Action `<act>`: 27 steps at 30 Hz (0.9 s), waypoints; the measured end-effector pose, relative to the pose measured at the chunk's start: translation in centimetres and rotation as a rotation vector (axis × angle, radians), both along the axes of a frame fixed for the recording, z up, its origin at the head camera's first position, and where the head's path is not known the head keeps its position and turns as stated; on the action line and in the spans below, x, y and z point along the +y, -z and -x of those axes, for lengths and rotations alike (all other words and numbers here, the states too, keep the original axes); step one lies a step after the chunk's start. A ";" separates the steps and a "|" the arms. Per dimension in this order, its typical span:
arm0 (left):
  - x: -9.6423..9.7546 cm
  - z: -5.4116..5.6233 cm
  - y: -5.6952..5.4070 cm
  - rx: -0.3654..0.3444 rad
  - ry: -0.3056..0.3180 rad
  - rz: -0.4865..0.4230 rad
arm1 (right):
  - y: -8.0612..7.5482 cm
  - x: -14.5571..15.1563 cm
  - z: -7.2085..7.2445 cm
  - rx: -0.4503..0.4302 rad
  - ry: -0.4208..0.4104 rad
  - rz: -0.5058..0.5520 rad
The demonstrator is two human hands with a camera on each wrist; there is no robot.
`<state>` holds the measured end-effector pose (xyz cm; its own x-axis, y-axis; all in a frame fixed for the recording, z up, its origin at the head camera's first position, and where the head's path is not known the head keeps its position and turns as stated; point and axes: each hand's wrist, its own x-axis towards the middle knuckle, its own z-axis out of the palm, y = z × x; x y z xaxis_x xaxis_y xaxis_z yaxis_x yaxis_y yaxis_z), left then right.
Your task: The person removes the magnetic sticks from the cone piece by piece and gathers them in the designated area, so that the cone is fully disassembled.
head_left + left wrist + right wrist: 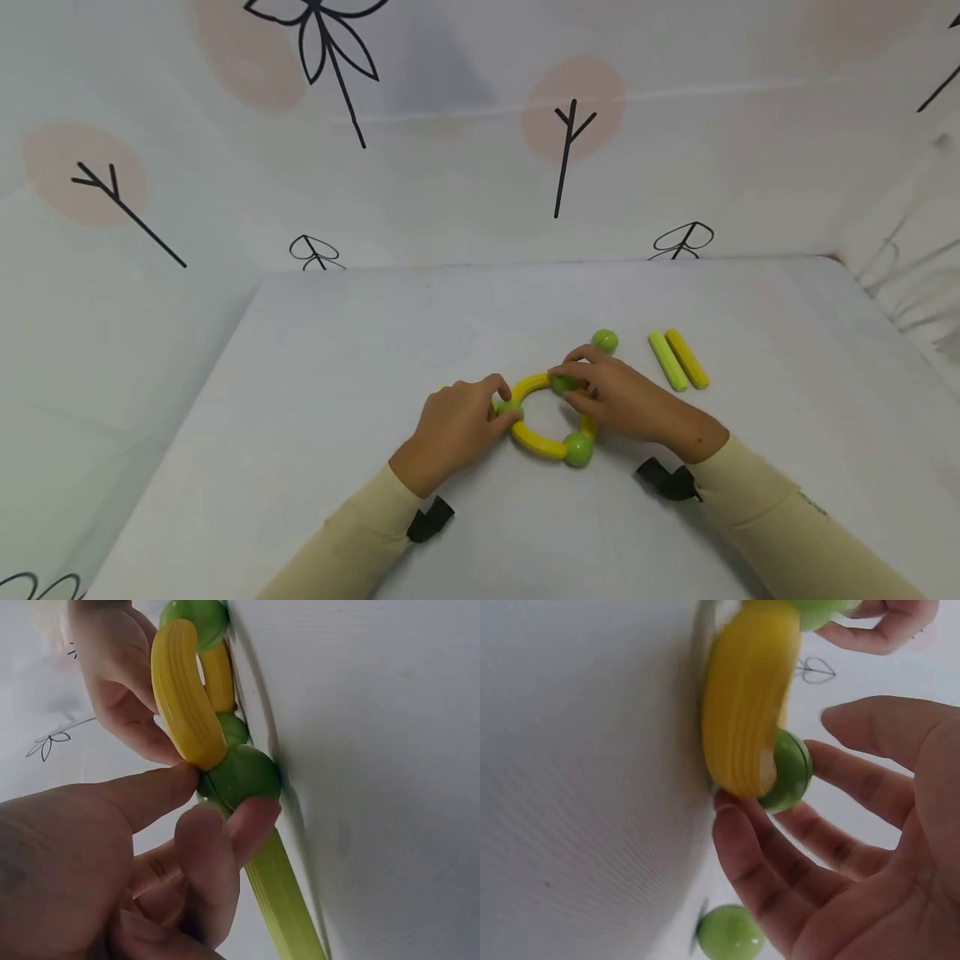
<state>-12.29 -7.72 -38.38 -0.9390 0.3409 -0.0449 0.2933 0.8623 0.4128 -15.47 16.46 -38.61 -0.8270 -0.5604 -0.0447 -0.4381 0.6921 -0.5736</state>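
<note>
A ring of curved yellow rods (542, 446) joined by green balls lies on the table. My left hand (455, 425) pinches the green ball (244, 776) on the ring's left side. From that ball a straight light-green rod (281, 896) extends, mostly hidden by the hand in the head view. My right hand (624, 398) holds the green ball (789, 771) at the ring's far right, fingers around it and thumb apart from it. Beside the right hand, a curved yellow rod (746, 697) shows close up. Another green ball (578, 449) sits at the ring's near side.
A loose green ball (604, 341) lies just beyond my right hand. To its right, a straight light-green rod (667, 361) and a straight yellow rod (687, 358) lie side by side. A patterned white cloth wall (465, 183) rises behind the table.
</note>
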 end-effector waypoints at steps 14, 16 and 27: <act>-1.3 1.7 -0.1 -0.102 -0.099 -0.052 | -0.9 0.3 -0.1 -0.184 -0.066 -0.043; -1.5 1.8 -0.1 -0.110 -0.103 -0.048 | -0.9 0.1 -0.3 -0.213 -0.092 -0.036; -2.0 1.7 -0.6 -0.101 -0.102 -0.047 | -0.7 -1.5 -1.7 -0.258 -0.198 0.035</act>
